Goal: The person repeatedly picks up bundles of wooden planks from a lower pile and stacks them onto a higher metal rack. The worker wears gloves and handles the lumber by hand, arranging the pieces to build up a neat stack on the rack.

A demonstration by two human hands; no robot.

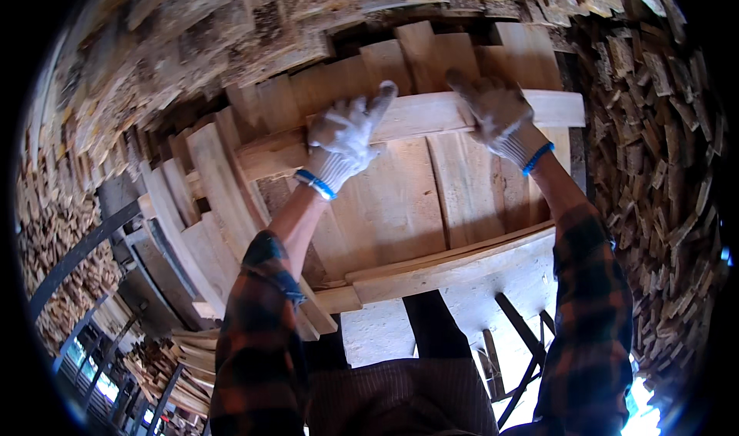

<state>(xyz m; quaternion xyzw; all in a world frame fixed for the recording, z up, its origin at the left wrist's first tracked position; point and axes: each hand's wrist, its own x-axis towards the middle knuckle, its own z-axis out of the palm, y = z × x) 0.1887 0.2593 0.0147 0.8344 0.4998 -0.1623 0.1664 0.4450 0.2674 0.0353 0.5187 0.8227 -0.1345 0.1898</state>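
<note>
The left hand (340, 134), in a white knitted glove, lies over the crosswise plank (423, 115) with its thumb side turned toward the middle. The right hand (500, 111), gloved too, rests over the same plank nearer its right end, fingers pointing away from the body. Neither looks clenched into a fist, but the fingers are partly lost against the wood, so I cannot tell whether they grasp the far edge or merely press on top.

The plank lies across a row of flat boards (396, 197), well beyond the paired front strips (454, 273) that run along the near side. Its right end reaches a little past the outermost board, so pressure there could tip it if nothing backs it from below. The boards' far ends are uneven and a dark seam opens between two of them; a sideways push could widen that seam or twist the plank out of line. If the hands press unequally, one end could slide away.

At the left, the slanting boards (219, 167) overlap loosely, and a knock from the left sleeve (262, 313) could set them slipping. Fingertips could be pinched between plank and boards, and loose knit could snag on rough edges.
</note>
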